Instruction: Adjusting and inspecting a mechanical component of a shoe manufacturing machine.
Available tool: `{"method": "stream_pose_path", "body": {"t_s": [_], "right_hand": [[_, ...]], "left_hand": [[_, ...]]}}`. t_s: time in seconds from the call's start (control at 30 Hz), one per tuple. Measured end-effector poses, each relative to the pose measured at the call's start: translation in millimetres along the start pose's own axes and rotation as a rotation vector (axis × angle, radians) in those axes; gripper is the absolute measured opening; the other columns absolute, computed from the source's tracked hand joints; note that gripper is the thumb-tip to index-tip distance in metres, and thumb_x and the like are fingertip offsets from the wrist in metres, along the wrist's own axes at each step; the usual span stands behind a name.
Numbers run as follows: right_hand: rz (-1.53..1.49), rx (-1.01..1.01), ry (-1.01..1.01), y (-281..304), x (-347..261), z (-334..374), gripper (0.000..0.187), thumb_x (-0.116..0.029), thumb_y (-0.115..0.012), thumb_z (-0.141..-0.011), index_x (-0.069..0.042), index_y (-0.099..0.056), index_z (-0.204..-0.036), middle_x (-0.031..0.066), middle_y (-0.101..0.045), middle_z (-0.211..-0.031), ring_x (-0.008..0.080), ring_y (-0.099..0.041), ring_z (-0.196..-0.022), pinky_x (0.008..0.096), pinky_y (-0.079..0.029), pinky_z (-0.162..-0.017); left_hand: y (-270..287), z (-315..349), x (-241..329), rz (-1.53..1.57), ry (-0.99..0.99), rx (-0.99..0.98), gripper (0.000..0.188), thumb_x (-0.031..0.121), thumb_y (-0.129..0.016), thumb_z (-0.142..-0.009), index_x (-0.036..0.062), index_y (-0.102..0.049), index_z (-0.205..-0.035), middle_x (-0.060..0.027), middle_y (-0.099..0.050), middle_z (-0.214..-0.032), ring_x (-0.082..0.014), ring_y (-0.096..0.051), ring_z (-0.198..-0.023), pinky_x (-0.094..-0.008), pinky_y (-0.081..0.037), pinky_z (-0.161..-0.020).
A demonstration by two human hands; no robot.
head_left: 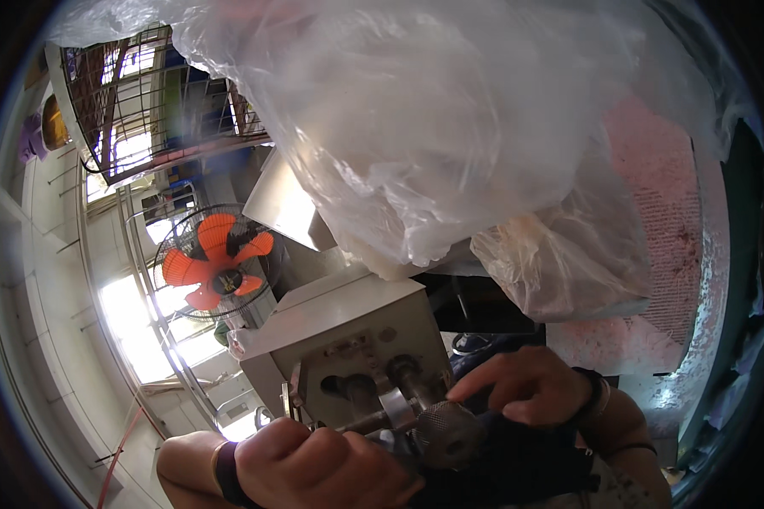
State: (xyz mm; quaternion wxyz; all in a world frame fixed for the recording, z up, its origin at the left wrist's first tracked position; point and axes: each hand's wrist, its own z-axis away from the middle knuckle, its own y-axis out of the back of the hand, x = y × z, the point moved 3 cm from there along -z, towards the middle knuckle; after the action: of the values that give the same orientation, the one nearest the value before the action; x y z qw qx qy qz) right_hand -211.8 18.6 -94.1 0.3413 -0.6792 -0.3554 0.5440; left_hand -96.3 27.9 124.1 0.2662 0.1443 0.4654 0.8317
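A beige metal machine (348, 318) stands in front of me, with two shafts coming out of its face. One shaft (406, 371) carries a shiny metal ring (396, 407), and a knurled metal cylinder (452, 433) sits close to me. My left hand (318, 465) is closed in a fist beside a thin metal rod (367, 423); whatever lies inside the fist is hidden. My right hand (530, 386) has its index finger stretched toward the knurled cylinder, with the other fingers loosely bent and the thumb apart. Whether that fingertip touches the metal I cannot tell.
Large clear plastic bags (416, 127) hang or lie over the far side, beside a pink surface (654, 220). An orange-bladed fan (221, 267) stands at the left, below a wire rack (136, 102). Bright windows (140, 327) line the left wall.
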Motion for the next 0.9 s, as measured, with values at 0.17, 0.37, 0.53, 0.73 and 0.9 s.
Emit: {"method": "stream_pose_path", "body": {"t_s": [0.17, 0.37, 0.53, 0.73, 0.9], "right_hand": [[0.089, -0.205, 0.162, -1, -9, -13, 0.066, 0.002, -0.048, -0.077, -0.011, -0.046, -0.142, -0.0059, -0.048, -0.054, 0.0026, -0.042, -0.044, 0.02, -0.034, -0.047], [0.132, -0.166, 0.123, -5, -6, -6, 0.065, 0.0, -0.049, -0.078, -0.01, -0.046, -0.142, -0.0056, -0.041, -0.048, 0.0033, -0.041, -0.042, 0.0201, -0.034, -0.046], [0.215, -0.042, 0.165, 6, -11, 8, 0.066, 0.0, -0.049, -0.078, -0.01, -0.045, -0.143, -0.0055, -0.04, -0.047, 0.0043, -0.043, -0.042, 0.0204, -0.034, -0.046], [0.148, -0.121, 0.136, -1, -14, -4, 0.069, -0.001, -0.05, -0.077, -0.007, -0.041, -0.145, -0.0033, -0.045, -0.049, 0.0069, -0.044, -0.042, 0.023, -0.035, -0.044], [0.151, -0.071, 0.203, -9, -3, 8, 0.071, -0.001, -0.052, -0.078, -0.007, -0.038, -0.148, -0.0025, -0.051, -0.051, 0.0078, -0.045, -0.041, 0.0228, -0.037, -0.044]], "left_hand": [[-7, -1, 3, -0.032, 0.113, 0.204, 0.027, 0.027, -0.063, -0.08, 0.0137, -0.046, -0.062, 0.0022, -0.039, -0.059, -0.0094, -0.035, -0.047, -0.0244, -0.021, -0.04], [-7, 0, 2, -0.025, 0.1, 0.181, 0.027, 0.026, -0.063, -0.08, 0.0125, -0.047, -0.062, 0.0021, -0.04, -0.059, -0.009, -0.035, -0.048, -0.0236, -0.021, -0.04], [-5, -1, 3, -0.055, 0.087, 0.159, 0.027, 0.026, -0.062, -0.081, 0.0125, -0.047, -0.062, 0.0021, -0.039, -0.059, -0.0089, -0.035, -0.048, -0.0234, -0.021, -0.04], [4, -5, 5, -0.041, 0.12, 0.056, 0.03, 0.031, -0.064, -0.082, 0.014, -0.047, -0.063, 0.0019, -0.037, -0.059, -0.0096, -0.034, -0.048, -0.0242, -0.023, -0.041], [0, -1, 6, 0.007, 0.076, -0.111, 0.032, 0.036, -0.065, -0.082, 0.0146, -0.047, -0.066, 0.0017, -0.039, -0.06, -0.0119, -0.036, -0.049, -0.0265, -0.027, -0.042]]}}
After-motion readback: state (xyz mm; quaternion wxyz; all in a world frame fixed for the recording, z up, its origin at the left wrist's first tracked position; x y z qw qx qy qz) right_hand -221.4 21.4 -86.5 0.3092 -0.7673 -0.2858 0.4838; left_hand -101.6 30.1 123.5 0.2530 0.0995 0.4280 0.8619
